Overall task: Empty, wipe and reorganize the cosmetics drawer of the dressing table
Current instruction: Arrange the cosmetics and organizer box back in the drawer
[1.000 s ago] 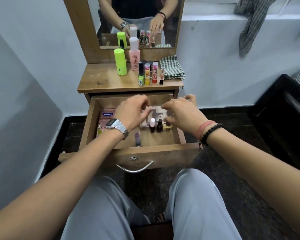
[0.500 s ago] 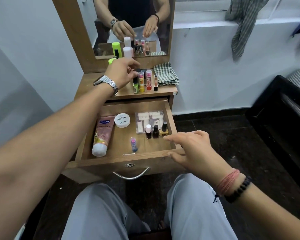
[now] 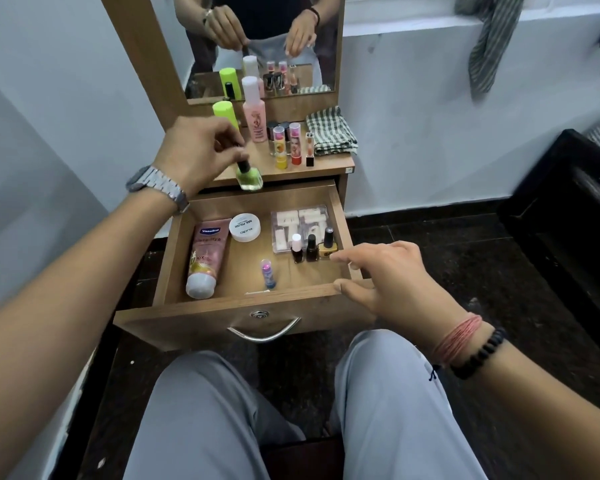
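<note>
Head view: the left grip [image 3: 201, 152] pinches the black cap of a green polish bottle [image 3: 248, 177], which hangs just above the front edge of the desk [image 3: 329, 167], over the back of the open drawer [image 3: 243, 308]. The right grip [image 3: 385, 282] is slack and empty, fingers spread, thumb touching the drawer's front right corner.

The bottle looks like small glass: light, stiff, smooth and breakable, so the cap is the sound place to hold it, kept upright.

Below the left grip, in the drawer, I count one pink tube [image 3: 207, 256] lying flat, one white jar [image 3: 245, 227], one clear box [image 3: 300, 226], one small lip balm [image 3: 267, 273] and three polish bottles [image 3: 311, 249] standing in a row just beside the right grip's fingertips.

Beyond the left grip on the desk: one lime can [image 3: 225, 114], one pink bottle [image 3: 254, 112], a cluster of roughly six small sticks [image 3: 288, 143], partly hiding each other, and one folded checked cloth [image 3: 330, 135].
</note>
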